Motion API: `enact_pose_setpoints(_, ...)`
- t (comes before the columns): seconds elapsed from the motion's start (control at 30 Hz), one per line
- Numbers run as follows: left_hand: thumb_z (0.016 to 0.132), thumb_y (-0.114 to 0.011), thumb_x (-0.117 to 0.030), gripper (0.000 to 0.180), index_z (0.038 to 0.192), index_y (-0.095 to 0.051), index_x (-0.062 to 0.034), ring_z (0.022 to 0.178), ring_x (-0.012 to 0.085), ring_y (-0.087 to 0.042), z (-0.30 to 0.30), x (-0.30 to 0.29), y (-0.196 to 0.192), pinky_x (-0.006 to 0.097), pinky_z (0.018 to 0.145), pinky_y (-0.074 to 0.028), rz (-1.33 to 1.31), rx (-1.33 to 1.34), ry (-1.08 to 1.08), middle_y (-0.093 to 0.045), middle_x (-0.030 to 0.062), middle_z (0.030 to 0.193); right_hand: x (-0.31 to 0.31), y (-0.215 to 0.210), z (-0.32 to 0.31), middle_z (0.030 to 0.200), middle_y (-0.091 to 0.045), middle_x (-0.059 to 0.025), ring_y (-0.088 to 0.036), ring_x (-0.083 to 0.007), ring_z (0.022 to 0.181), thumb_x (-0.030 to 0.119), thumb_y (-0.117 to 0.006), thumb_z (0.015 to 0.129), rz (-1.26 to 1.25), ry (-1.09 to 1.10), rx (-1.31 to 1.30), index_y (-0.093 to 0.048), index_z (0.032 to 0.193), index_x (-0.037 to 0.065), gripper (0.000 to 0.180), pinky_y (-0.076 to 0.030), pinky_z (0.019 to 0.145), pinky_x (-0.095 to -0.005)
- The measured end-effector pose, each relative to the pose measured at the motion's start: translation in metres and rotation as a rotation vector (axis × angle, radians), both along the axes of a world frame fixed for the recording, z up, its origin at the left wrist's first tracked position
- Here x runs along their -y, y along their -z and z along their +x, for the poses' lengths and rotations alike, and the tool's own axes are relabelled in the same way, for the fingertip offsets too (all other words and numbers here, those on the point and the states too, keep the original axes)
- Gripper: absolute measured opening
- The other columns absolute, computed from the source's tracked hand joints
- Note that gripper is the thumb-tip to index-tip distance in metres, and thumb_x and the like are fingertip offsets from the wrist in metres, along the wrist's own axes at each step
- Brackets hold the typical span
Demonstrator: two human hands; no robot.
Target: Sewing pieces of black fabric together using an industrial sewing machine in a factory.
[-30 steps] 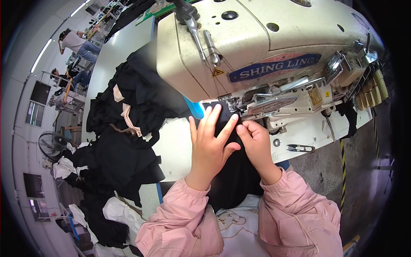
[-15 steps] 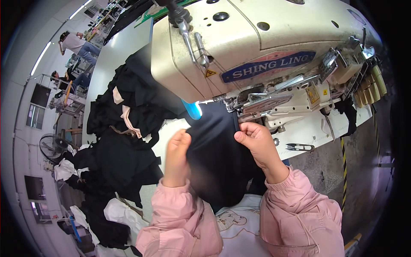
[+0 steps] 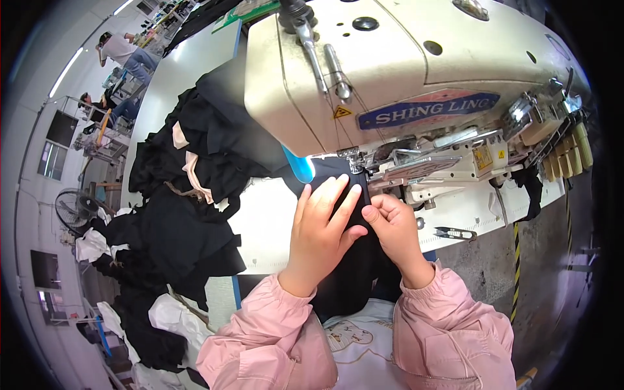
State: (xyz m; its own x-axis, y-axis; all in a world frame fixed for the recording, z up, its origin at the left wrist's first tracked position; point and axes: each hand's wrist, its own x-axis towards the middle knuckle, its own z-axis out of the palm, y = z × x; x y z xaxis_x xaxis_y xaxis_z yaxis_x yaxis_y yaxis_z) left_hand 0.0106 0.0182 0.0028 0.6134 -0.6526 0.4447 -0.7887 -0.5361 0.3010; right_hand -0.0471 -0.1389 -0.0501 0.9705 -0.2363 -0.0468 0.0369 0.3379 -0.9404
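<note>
Black fabric (image 3: pixel 351 260) is pressed flat by the left hand (image 3: pixel 322 224), fingers spread open, and pinched at its edge by the right hand (image 3: pixel 393 227), just below the presser foot (image 3: pixel 354 159) of the cream sewing machine (image 3: pixel 403 71). It is draped over the white worktop (image 3: pixel 270 221) edge towards the lap. Dark garment pile (image 3: pixel 188 195) is heaped to the left; thread snips (image 3: pixel 455 232) are lying to the right.

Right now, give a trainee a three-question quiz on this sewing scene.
1. True or false: the left hand lies flat on the black fabric.
2. Where does the heap of black cloth lie: A) left of the hands, B) right of them?
3. What small tool lies on the table right of the right hand?

Key: 1 true. 2 A. 3 the snips.
</note>
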Motion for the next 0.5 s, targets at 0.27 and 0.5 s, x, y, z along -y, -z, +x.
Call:
enact_pose_setpoints(0.27,0.084,-0.068,-0.05,0.063,0.14,-0.06,-0.0199,0.133,0.0288,-0.05,0.0,0.0,0.002,0.06,0.114,-0.028,0.055,0.031,-0.037,-0.052,0.0086,0.145,-0.011,0.005,0.002,0.069,-0.05,0.0092,-0.039,-0.0001,0.063,0.022,-0.065,0.101,-0.191,0.123,0.03,-0.063,0.09,0.002,0.023,-0.03,0.055,-0.0205)
enact_pose_setpoints(0.5,0.085,-0.064,-0.055,0.064,0.14,-0.061,-0.0218,0.135,0.0287,-0.048,0.008,0.002,-0.002,0.063,0.114,-0.026,0.107,0.039,-0.036,-0.051,0.0091,0.146,-0.015,0.006,0.009,0.074,-0.055,0.0077,-0.043,0.0001,0.066,0.02,-0.064,0.101,-0.164,0.204,0.067,-0.065,0.094,0.0,0.021,-0.034,0.058,-0.0192)
